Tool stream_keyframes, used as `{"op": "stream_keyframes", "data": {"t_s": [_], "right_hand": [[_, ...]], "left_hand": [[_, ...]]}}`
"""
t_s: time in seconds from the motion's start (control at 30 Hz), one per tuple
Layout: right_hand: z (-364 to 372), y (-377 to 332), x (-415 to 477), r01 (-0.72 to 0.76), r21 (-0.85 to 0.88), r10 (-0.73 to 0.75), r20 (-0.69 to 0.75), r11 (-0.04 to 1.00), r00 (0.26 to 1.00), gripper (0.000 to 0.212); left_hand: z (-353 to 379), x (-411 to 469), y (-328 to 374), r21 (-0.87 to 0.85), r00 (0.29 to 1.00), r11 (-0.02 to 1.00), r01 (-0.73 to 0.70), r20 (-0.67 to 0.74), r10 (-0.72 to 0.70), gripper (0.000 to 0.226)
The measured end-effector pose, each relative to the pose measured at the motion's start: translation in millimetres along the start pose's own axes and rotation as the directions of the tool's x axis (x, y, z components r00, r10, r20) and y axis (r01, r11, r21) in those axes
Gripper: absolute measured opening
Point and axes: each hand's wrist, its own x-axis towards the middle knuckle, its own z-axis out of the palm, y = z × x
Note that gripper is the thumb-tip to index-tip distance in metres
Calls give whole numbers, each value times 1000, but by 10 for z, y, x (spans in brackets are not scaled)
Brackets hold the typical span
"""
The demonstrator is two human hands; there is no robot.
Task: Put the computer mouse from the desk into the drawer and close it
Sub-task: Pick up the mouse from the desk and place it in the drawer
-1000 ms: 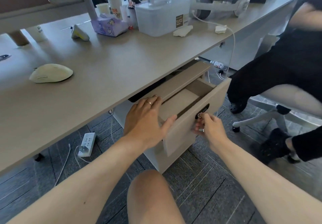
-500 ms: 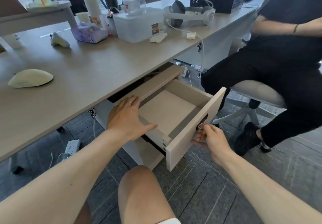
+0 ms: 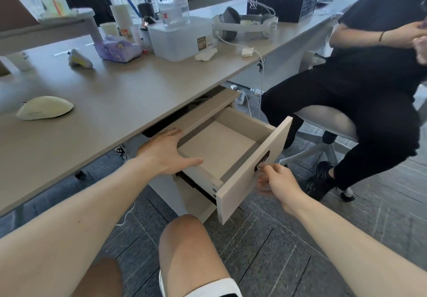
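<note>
A cream computer mouse (image 3: 45, 111) lies on the grey-brown desk (image 3: 111, 102) at the left, far from both hands. Under the desk edge a beige drawer (image 3: 254, 172) stands pulled wide out, its inside bare. My left hand (image 3: 167, 152) rests flat with fingers spread on the cabinet top beside the drawer's left wall, holding nothing. My right hand (image 3: 276, 181) pinches the small key or pull at the dark lock plate (image 3: 262, 160) on the drawer front.
On the desk's far side stand a white storage box (image 3: 180, 40), a purple tissue pack (image 3: 120, 48), cups and a white headset (image 3: 245, 25). A person in black sits on a white chair (image 3: 328, 121) right of the drawer. My knee (image 3: 187, 246) is below it.
The drawer has slid from barely out to wide out, drawn by my right hand. My left hand stayed on the cabinet top, its thumb now off the drawer.
</note>
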Motion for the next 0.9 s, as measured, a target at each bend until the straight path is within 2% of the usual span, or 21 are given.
{"op": "stream_keyframes", "data": {"t_s": [0.07,0.1,0.17,0.23,0.33,0.4,0.5,0.6,0.67,0.73,0.8,0.9], "right_hand": [[-84,-142,-76,66,-228,-84,-69,971,994,37],[-120,-259,-134,120,-306,-156,-96,944,983,39],[-169,-502,-234,266,-409,-333,-99,873,938,34],[-140,-732,-288,415,-516,-501,-31,749,865,28],[98,-1080,-348,548,-602,-613,119,581,781,27],[365,-1292,-397,616,-621,-644,222,486,732,30],[868,-1569,-481,716,-597,-656,383,362,651,30],[1432,-1767,-536,779,-566,-643,496,270,583,30],[1825,-1859,-549,816,-525,-626,559,239,543,30],[2218,-1928,-543,854,-477,-613,618,205,492,31],[2586,-1976,-530,883,-437,-596,667,171,446,33],[3081,-2025,-485,919,-374,-565,733,129,378,36]], "left_hand": [[-115,-81,-1,-50,999,997,-52,13,53,119],[-196,-146,14,-86,994,990,-112,-24,110,113],[-401,-293,44,-135,964,960,-246,-140,227,97],[-651,-411,-4,-135,932,946,-295,-258,254,84],[-964,-511,-375,-115,949,982,-152,-294,113,82],[-1063,-614,-737,-67,975,998,13,-222,-28,87],[-1077,-836,-1244,-11,968,979,205,-147,-205,90],[-1052,-1015,-1647,-44,946,954,296,-123,-300,95],[-1035,-1081,-1890,-51,926,936,349,-135,-353,92],[-994,-1102,-2100,-83,900,914,397,-156,-406,99],[-926,-1085,-2244,-93,878,901,424,-201,-434,112],[-835,-1027,-2343,-79,863,895,440,-239,-446,111]]}}
